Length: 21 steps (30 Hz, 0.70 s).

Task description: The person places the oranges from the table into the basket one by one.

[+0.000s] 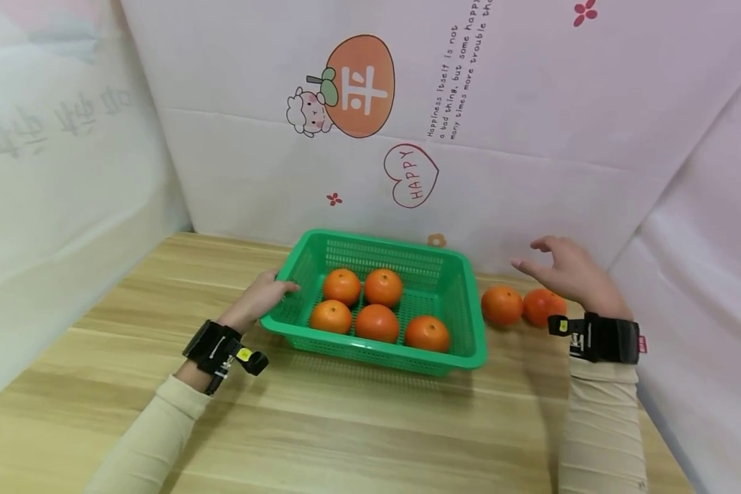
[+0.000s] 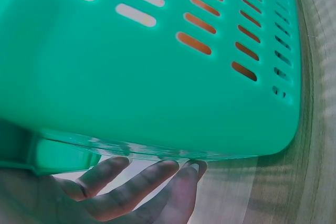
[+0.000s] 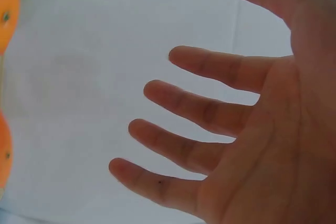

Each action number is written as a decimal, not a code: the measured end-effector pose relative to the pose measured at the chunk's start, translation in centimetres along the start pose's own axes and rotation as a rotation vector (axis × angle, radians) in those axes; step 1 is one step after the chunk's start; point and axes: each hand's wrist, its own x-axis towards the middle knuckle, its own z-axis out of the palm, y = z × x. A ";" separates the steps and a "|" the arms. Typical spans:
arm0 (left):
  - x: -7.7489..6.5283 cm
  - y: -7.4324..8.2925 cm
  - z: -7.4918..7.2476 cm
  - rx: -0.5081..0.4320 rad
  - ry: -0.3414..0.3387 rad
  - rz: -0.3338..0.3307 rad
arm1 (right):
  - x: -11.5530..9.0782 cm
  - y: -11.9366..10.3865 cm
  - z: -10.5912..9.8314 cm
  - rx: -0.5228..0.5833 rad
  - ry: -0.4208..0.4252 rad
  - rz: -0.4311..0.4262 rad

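My left hand holds the left end of a green plastic basket, its thumb over the rim. In the left wrist view, the fingers lie against the outside of the slotted wall. Several oranges sit inside the basket, among them a front-right orange and a back-left orange. To the right of the basket, two more rest on the table: a nearer orange and a farther-right orange. Above them hovers my right hand, fingers spread and palm bare in the right wrist view.
The wood-grain table runs up to a white printed backdrop just behind the basket. White sheets also hang on both sides, with the right sheet close to my right forearm.
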 end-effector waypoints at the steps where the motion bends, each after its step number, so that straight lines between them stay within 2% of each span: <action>1: 0.0 0.0 0.0 -0.001 -0.002 0.001 | 0.0 0.3 0.0 -0.003 -0.016 0.013; 10: 0.1 -0.1 -0.1 -0.009 -0.008 0.001 | -0.1 3.3 0.9 0.013 -0.167 0.140; 17: 0.2 0.2 -0.1 -0.009 -0.023 -0.006 | -0.4 5.1 1.6 -0.013 -0.235 0.153; 21: 0.0 0.3 -0.2 -0.006 -0.028 -0.015 | -0.5 5.7 2.2 0.022 -0.272 0.165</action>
